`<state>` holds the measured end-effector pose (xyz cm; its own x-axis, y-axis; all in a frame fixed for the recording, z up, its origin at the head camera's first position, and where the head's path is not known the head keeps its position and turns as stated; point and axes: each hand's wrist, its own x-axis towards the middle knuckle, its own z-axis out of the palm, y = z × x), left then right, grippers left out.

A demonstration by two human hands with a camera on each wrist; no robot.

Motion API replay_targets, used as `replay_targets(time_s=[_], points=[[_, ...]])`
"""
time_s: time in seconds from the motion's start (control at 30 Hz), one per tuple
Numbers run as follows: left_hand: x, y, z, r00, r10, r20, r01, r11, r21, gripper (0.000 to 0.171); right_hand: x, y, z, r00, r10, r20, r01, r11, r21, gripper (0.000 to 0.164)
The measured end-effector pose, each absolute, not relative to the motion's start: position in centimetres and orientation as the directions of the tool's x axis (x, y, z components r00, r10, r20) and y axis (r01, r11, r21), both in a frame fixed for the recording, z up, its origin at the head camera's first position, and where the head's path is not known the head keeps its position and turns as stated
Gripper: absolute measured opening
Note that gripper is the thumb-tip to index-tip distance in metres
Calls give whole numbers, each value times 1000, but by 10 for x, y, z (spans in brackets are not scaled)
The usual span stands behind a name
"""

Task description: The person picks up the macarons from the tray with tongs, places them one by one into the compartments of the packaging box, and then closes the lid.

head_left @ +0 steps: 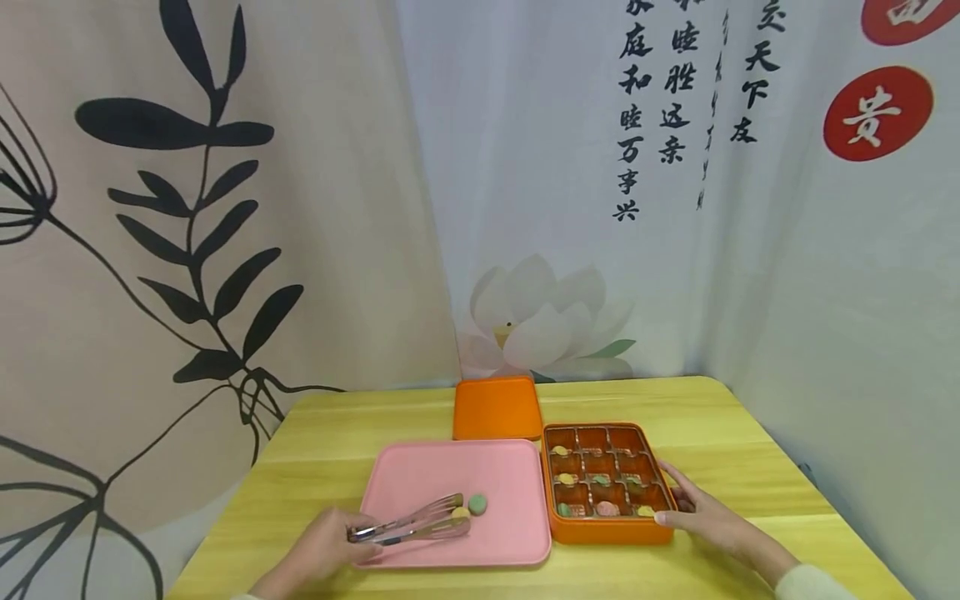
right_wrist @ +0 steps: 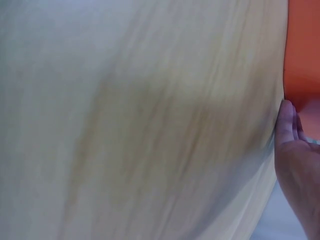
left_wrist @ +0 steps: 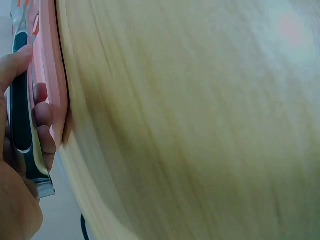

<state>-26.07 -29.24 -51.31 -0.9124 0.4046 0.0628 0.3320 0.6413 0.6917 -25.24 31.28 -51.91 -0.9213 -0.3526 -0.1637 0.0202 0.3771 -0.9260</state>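
- One pair of shiny, dark-handled tongs points toward three o'clock, pinched by the left hand.
- Right hand, fingers straight, touches the orange box.

On the pale cloth at the far right, black vertical columns read 家庭和睦万事兴, then 和睦胜远亲, cut off by the upper edge, then 交天下友. Between the last two, smaller script is illegible. Further right, the lower red oval bears a white 贵; the upper oval's character is cut off.
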Motion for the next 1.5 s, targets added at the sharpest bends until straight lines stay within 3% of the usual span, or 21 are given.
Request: replay_targets(time_s=[0.17, 0.83, 1.5], points=[[-261, -291, -514, -929, 367, 43, 288, 647, 706, 17, -252, 312, -519, -923, -349, -164, 26, 367, -930, 86], [-259, -291, -512, -918, 394, 55, 304, 605, 736, 5, -252, 310, -518, -920, -359, -158, 23, 352, -936, 87], [-266, -289, -508, -927, 370, 69, 305, 630, 714, 7, -249, 311, -520, -920, -359, -160, 27, 349, -937, 87]])
